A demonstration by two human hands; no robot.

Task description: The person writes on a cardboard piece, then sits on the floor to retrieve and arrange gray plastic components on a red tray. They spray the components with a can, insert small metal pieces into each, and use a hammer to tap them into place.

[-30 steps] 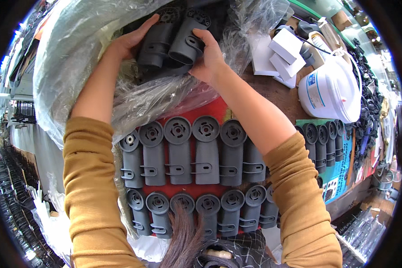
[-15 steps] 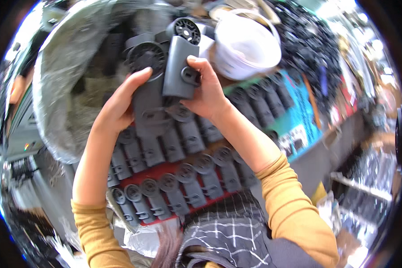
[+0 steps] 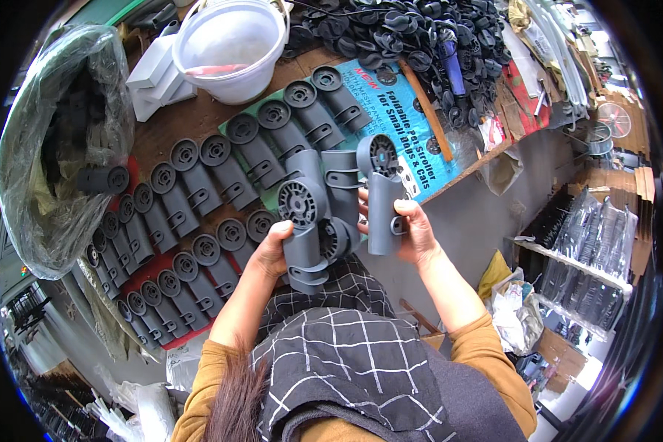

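Observation:
Close in front of my body, both hands hold dark grey plastic tube fittings, each with a round slotted hub at one end and a small loop on its side. My left hand (image 3: 271, 249) is closed around a bunch of them, with its thumb against the front fitting (image 3: 302, 210). Behind that one, another fitting (image 3: 342, 188) and a further hub (image 3: 333, 239) show partly. My right hand (image 3: 418, 232) grips a single fitting (image 3: 384, 214) upright, hub at the top, thumb near its loop. Some fingers of both hands are hidden behind the pieces.
Rows of similar fittings (image 3: 184, 158) lie on the bench to the left. A white bucket (image 3: 232, 44) stands behind them, beside a clear plastic bag (image 3: 33, 147) holding more. A heap of black parts (image 3: 390, 33), a blue printed sheet (image 3: 412, 132) and a wooden stick (image 3: 427, 110) lie farther right.
My hands have come away from the plastic bag, carrying the fittings rightward and nearer my body. The view has swung right, and the hands are farther apart.

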